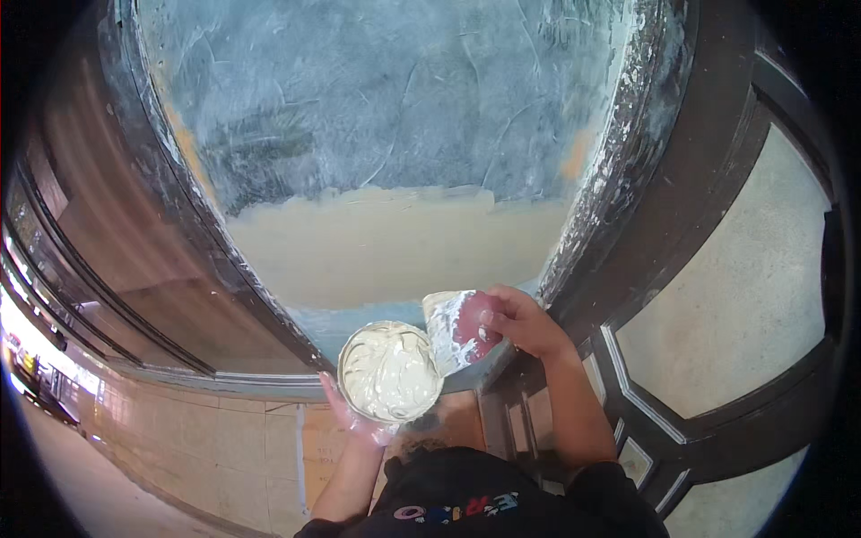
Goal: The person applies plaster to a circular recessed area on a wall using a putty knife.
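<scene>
My left hand (352, 420) supports a round tub (340, 369) from below and from its left side, with part of the fingers hidden under it. Thick off-white putty (392, 372) fills the tub, its surface swirled and ridged. In my right hand (531, 325) is a red putty spreader (478, 325), gripped between thumb and fingers just right of the tub. White putty coats the spreader's left part, and its lower left edge is close to the tub's rim. Beyond both hands, a smooth beige band (395, 242) of putty crosses the lower part of a blue-grey wall panel (377, 99).
Dark, paint-flecked frames border the panel on the left (193, 197) and right (619, 152). A dark door with pale panels (735, 278) stands at the right. Below lie floor tiles (224, 439) and a cardboard piece (318, 439). Bright light enters at far left.
</scene>
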The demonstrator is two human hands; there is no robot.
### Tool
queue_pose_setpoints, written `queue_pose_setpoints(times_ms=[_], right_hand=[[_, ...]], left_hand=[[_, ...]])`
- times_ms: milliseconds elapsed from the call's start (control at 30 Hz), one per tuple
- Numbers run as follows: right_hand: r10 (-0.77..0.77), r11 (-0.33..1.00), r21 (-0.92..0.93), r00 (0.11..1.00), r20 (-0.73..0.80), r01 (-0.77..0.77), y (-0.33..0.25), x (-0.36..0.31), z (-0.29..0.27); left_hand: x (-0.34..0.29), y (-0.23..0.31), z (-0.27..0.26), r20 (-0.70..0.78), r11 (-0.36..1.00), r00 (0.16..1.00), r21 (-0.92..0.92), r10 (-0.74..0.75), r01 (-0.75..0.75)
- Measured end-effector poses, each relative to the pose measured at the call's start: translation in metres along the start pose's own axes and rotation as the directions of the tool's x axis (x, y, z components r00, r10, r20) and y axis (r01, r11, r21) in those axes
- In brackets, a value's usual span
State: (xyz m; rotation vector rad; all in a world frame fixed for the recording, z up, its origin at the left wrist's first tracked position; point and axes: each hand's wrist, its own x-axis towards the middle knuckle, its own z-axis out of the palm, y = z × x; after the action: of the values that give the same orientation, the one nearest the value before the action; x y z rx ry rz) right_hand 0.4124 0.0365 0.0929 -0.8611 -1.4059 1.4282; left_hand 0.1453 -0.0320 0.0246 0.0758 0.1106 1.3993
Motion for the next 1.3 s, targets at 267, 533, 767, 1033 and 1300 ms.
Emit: queue_pose_setpoints(times_ms=[267,533,767,1033,1300], right_hand=[[0.127,0.988,-0.074,0.985,-0.119,-0.136,0.044,-0.007,-0.028],[0.049,0.995,0.101,0.944,-0.325,-0.017,0.061,0.028,-0.03],[0.002,0.98,0.181,0.895,-0.446,0.088,0.057,0.052,-0.003],[-0.141,0.958,0.135,0.824,-0.548,0.253,0.018,0.087,0.009],[-0.117,0.935,0.218,0.825,-0.552,0.279,0.059,0.068,0.015]], left_hand=[[0.0,-0.013,-0.021,-0.073,1.0,0.997,0.005,-0.007,0.008],[-0.014,-0.009,-0.039,-0.077,0.965,0.994,0.256,0.079,-0.057],[-0.016,0.02,-0.026,-0.036,0.997,0.999,0.072,-0.04,0.042],[0.0,0.044,-0.021,-0.1,0.984,0.994,0.169,-0.037,0.053],[0.01,0.055,-0.03,-0.106,0.977,0.988,0.174,-0.109,0.126]])
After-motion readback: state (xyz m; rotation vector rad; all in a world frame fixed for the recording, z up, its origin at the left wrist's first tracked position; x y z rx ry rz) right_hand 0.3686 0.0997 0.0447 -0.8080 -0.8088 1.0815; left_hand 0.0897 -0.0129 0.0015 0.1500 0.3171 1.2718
